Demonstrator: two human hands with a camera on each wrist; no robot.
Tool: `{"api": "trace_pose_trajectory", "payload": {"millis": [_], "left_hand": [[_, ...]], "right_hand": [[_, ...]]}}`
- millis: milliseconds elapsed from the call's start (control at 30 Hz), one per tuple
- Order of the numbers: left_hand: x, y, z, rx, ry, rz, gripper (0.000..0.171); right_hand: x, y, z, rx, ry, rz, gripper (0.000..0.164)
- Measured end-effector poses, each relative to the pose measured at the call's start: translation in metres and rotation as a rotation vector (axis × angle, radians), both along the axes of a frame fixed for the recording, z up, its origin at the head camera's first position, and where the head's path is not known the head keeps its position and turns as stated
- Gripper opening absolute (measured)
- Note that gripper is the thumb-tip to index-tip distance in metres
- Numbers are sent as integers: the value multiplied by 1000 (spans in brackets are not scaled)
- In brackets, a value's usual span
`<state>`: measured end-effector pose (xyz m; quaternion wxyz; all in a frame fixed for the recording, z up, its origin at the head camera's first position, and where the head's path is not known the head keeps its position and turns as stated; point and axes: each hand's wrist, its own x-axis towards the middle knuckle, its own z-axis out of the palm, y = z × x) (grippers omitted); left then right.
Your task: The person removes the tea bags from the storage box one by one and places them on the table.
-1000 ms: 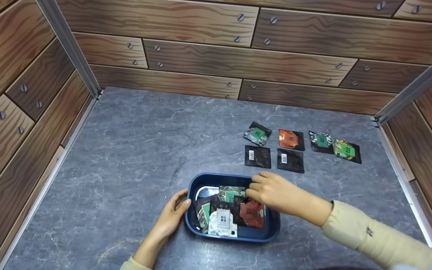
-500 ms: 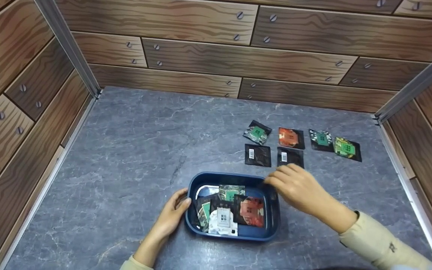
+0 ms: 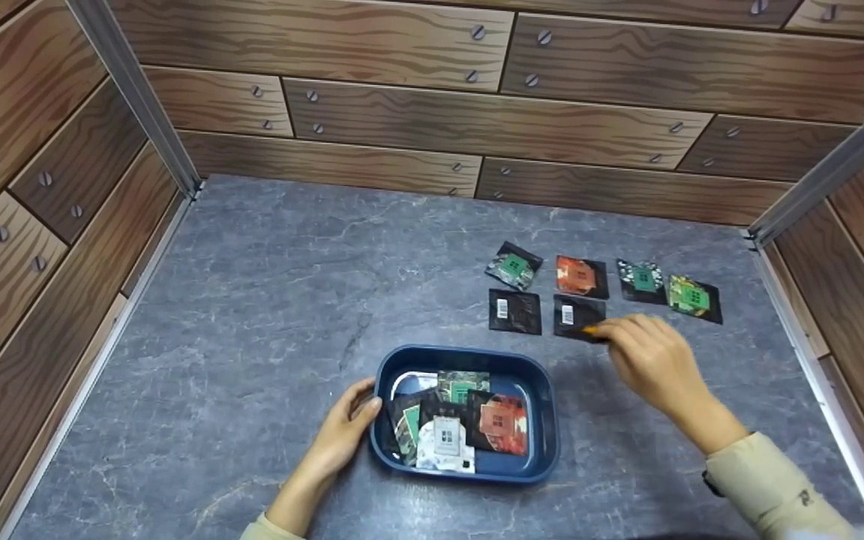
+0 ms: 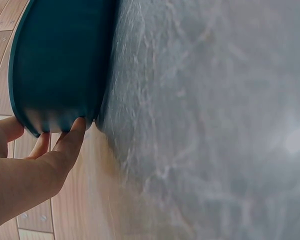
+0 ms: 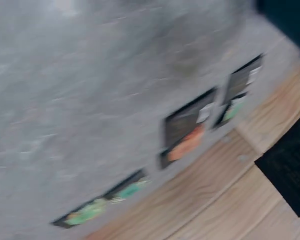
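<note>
Head view: a dk. blue rect. plastic tray w/ rounded corners (image 3: 544,412) is set on a grey marbled tabletop (image 3: 274,300). Its L end is touched from outside by the L hand (image 3: 346,424), fingers loosely bent, thumb at the rim. By the R hand (image 3: 649,356), a thin black sachet w/ a yellow-orange edge (image 3: 590,330) is pinched at the fingertips, over the near R corner of a flat black square sachet w/ white barcode label (image 3: 574,312); whether the two touch can't be told. Just L of that, a second black barcode sachet (image 3: 518,312) is laid. Behind, 4 more are laid, L to R: a tilted green-labelled black sachet (image 3: 514,266), an orange-&-black sachet (image 3: 580,277), a white-flecked green-labelled sachet (image 3: 642,280), a yellow-green sachet (image 3: 694,298). In the tray: a white-&-black sachet (image 3: 445,442), a red-&-black sachet (image 3: 499,424) & 2 green-labelled ones, partly covered.

L wrist view: the L hand's fingertips are rested on the tray's curved outer end wall.

R wrist view (blurred): the pinched sachet is seen at the R edge, plain dk. face shown, a fingertip at its lower corner; the 6 laid sachets are seen near wood-print panels (image 5: 210,185).
</note>
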<state>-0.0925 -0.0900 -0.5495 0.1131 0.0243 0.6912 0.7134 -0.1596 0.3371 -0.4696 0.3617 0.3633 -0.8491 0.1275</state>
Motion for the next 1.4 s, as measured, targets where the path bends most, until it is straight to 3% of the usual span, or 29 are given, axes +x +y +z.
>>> {"api": "trace_pose_trajectory", "payload": {"millis": [233, 633, 1100, 1400], "left_hand": [[0, 0, 0, 19, 15, -9, 49], [0, 1, 0, 12, 4, -1, 49], [0, 0, 0, 31, 12, -10, 47], [0, 0, 1, 6, 4, -8, 48]], "right_hand": [[-10, 38, -15, 10, 5, -89, 26], [-20, 79, -38, 17, -84, -219, 22], [-37, 95, -64, 34, -165, -366, 22], [-41, 94, -75, 55, -229, -373, 24]]}}
